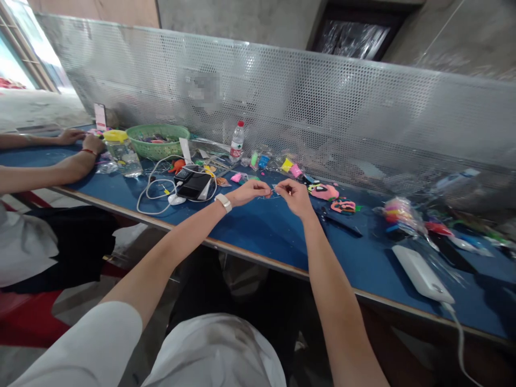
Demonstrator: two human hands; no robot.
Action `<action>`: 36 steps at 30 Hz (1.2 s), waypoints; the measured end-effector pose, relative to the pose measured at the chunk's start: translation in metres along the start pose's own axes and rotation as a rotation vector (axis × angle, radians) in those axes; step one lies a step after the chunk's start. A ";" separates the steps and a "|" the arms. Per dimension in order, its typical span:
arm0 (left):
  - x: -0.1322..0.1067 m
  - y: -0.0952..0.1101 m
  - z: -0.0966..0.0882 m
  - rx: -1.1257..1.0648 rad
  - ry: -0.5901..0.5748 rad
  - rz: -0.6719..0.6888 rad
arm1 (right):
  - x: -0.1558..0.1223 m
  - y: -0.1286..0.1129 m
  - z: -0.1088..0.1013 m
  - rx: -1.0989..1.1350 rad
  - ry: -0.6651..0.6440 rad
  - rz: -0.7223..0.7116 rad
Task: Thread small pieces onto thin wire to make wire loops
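Left hand: mine [252,192], nearer me than the red-capped bottle [237,141] and a little to its right; thumb and fingers pinched on a thin pale piece [275,189].
Right hand: mine too [293,194], farther right of the bottle, fingertips pinching the same piece from the other side.
Pale piece: between my fingertips, nearer me than the bottle and to its right; too small to tell what it is.
Pinch: best kept light, I judge, with both wrists steady, since something so fine could slip or bend.
Sight: I would tilt my fingers so they don't cover the piece.
Blue tabletop [258,228]: runs under the bottle and out to both sides; pink figure [324,191] right of the bottle, white power bank [423,274] far right and nearer me.
Left of the bottle: green basket [135,134], then a yellow-lidded jar [123,156]; white cable [139,201] looped nearer me.
Metal screen [282,102]: perforated, standing behind the bottle.
Room: grey wall [237,21] beyond the screen; a co-worker's hands [93,143] well left of the bottle.
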State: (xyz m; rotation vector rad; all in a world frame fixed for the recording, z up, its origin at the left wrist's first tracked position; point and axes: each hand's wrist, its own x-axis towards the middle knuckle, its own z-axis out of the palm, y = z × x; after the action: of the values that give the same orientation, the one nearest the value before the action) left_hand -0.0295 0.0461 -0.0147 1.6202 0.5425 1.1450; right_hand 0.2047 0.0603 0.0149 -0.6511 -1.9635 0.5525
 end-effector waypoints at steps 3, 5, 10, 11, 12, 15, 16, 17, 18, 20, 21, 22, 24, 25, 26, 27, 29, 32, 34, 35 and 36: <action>-0.002 0.001 0.001 -0.047 -0.048 -0.023 | 0.000 -0.003 -0.003 0.015 -0.052 0.023; -0.002 0.000 0.002 -0.046 -0.060 -0.028 | -0.001 -0.006 -0.004 0.018 -0.080 0.032; -0.004 0.002 0.002 -0.018 -0.067 -0.031 | -0.002 -0.010 -0.004 0.018 -0.122 0.043; -0.004 0.003 0.002 -0.007 -0.071 -0.036 | -0.002 -0.010 -0.004 0.022 -0.131 0.042; -0.005 0.004 0.002 0.008 -0.076 -0.043 | -0.002 -0.011 -0.004 0.028 -0.140 0.040; -0.005 0.008 0.001 0.077 -0.087 -0.047 | -0.003 -0.012 -0.004 0.039 -0.163 0.040; -0.005 0.010 0.001 0.113 -0.090 -0.040 | -0.003 -0.012 -0.004 0.037 -0.168 0.042; -0.005 0.011 0.000 0.154 -0.090 -0.030 | -0.003 -0.013 -0.004 0.033 -0.170 0.042; -0.005 0.013 0.000 0.199 -0.088 -0.018 | -0.003 -0.013 -0.003 0.029 -0.168 0.042; -0.005 0.016 -0.001 0.293 -0.078 0.011 | -0.003 -0.013 -0.002 0.011 -0.153 0.041; -0.005 0.017 -0.002 0.344 -0.075 0.030 | -0.003 -0.013 -0.001 -0.003 -0.141 0.039; -0.006 0.018 -0.002 0.399 -0.068 0.055 | -0.003 -0.013 0.000 -0.017 -0.127 0.039; -0.006 0.019 -0.003 0.526 -0.033 0.129 | -0.003 -0.012 0.004 -0.034 -0.100 0.046; -0.006 0.019 -0.003 0.593 0.000 0.175 | -0.003 -0.011 0.005 -0.031 -0.083 0.053; -0.006 0.018 -0.003 0.659 0.037 0.222 | -0.002 -0.010 0.007 -0.024 -0.066 0.061; -0.006 0.017 -0.003 0.720 0.073 0.262 | -0.002 -0.009 0.009 -0.018 -0.050 0.071; -0.004 0.013 -0.002 0.837 0.121 0.320 | -0.001 -0.007 0.012 -0.015 -0.025 0.091; -0.002 0.007 -0.001 1.015 0.162 0.377 | 0.000 -0.007 0.017 -0.011 -0.008 0.120; -0.001 0.004 0.001 1.137 0.199 0.423 | 0.000 -0.009 0.019 -0.005 0.006 0.131; -0.001 0.004 0.002 1.195 0.219 0.448 | 0.001 -0.011 0.020 -0.005 0.015 0.133; -0.001 0.004 0.003 1.251 0.237 0.473 | 0.001 -0.012 0.021 -0.003 0.025 0.136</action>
State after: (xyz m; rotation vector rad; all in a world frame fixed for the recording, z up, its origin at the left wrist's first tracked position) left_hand -0.0282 0.0423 -0.0120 2.7917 1.2269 1.4535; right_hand 0.1826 0.0491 0.0136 -0.7943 -1.9062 0.6212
